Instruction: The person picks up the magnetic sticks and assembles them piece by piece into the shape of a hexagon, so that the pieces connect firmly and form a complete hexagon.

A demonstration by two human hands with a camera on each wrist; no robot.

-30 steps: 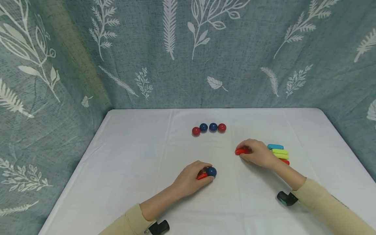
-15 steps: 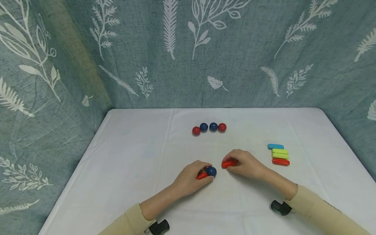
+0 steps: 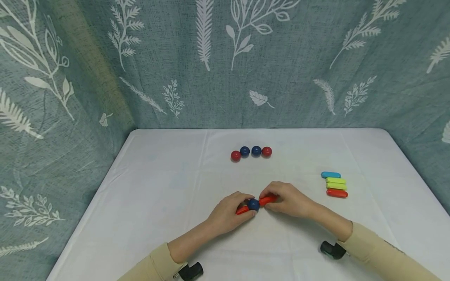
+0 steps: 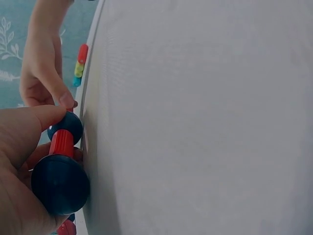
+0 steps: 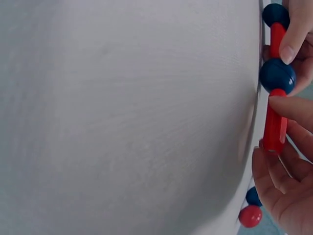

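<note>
My left hand grips a piece made of two blue balls joined by a short red rod. Its nearer blue ball lies against the palm in the left wrist view, and the farther blue ball sits by the thumb and fingertips. From the right, my right hand pinches a second red rod between thumb and fingers. One end of that rod meets the farther blue ball, in line with the first rod. The head view hides the nearer ball behind the left hand.
Toward the back of the white table stand a red ball, two blue balls and another red ball. At the right lie a blue rod, two yellow-green rods and a red rod. A patterned curtain hangs behind.
My right hand has carried its red rod left and toward me, from beside the rod pile to the blue ball. The left hand has stayed in place.
</note>
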